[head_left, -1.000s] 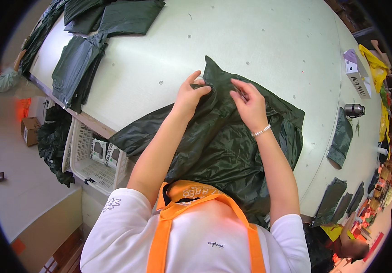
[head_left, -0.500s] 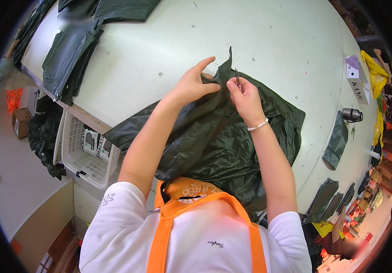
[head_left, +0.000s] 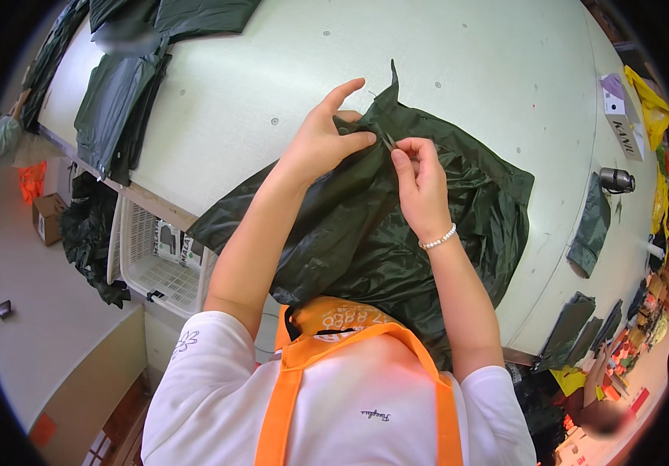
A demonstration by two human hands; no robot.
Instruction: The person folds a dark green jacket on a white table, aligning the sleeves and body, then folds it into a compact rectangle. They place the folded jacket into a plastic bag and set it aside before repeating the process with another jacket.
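A dark green, shiny garment [head_left: 334, 241] lies bunched in front of me at the table's near edge, one thin point of cloth sticking up. My left hand [head_left: 326, 140] pinches a fold of it between thumb and bent fingers, with the index finger stretched away. In my right hand [head_left: 422, 182], a pair of small thread snips [head_left: 389, 143] is held, mostly hidden by the fingers. Their tips touch or nearly touch the fold beside my left thumb; exact contact I cannot tell.
Folded dark green garments [head_left: 121, 109] lie at the table's far left, others [head_left: 571, 326] at the right. A white basket [head_left: 159, 272] stands below the left edge. Near the right rim are a steel flask [head_left: 616, 180] and a white box [head_left: 623, 124]. A co-worker's arm [head_left: 598, 380] shows at lower right.
The snips have tilted from upright to pointing left, their tips now lower at the fold. My right hand has turned and dropped slightly. The left hand keeps its pinch. The whole view shifted a little.
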